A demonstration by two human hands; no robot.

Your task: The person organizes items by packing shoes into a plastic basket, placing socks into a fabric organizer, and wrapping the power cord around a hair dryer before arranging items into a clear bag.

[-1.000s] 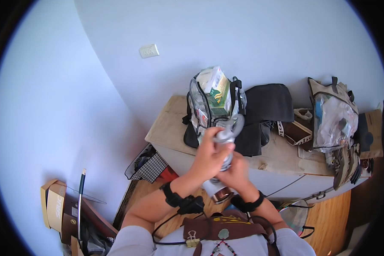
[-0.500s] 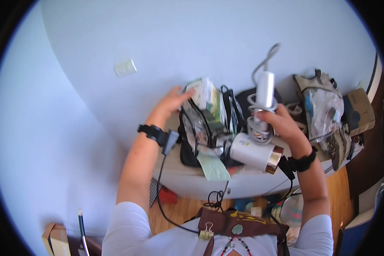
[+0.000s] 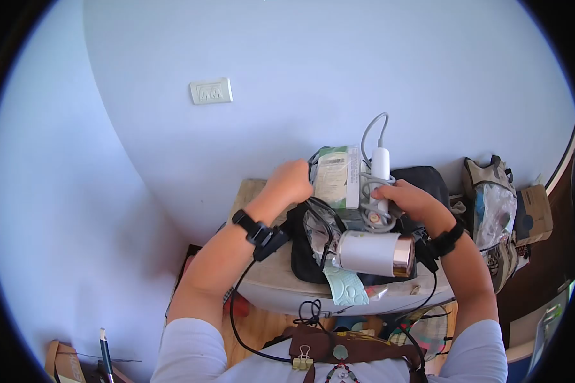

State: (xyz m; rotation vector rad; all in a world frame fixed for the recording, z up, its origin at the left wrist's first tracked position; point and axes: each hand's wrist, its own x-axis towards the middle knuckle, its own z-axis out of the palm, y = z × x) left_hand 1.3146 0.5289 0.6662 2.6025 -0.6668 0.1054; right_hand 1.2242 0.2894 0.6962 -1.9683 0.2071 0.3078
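Observation:
My right hand (image 3: 412, 201) is closed round the handle of a white hair dryer (image 3: 369, 254) with a shiny copper-coloured end. Its grey cord (image 3: 372, 191) is wound about the handle and loops up at the top. The dryer's barrel hangs over the front of an open bag (image 3: 313, 223) with clear sides and black trim. My left hand (image 3: 289, 182) makes a fist at the bag's upper left edge, gripping its black rim; the fingertips are hidden. Inside the bag stands a green and white box (image 3: 338, 175). A pale green embossed sheet (image 3: 346, 285) hangs from its front.
The bag rests on a light cabinet top (image 3: 262, 271) against the wall. To the right stand a beige backpack (image 3: 492, 198) with clear plastic and a cardboard box (image 3: 533, 214). A wall socket (image 3: 211, 91) is at upper left. Cables run from both wrist straps.
My left hand has gone from spread fingers to a closed grip on the bag's edge. My right hand has brought the hair dryer lower against the bag. The view has shifted.

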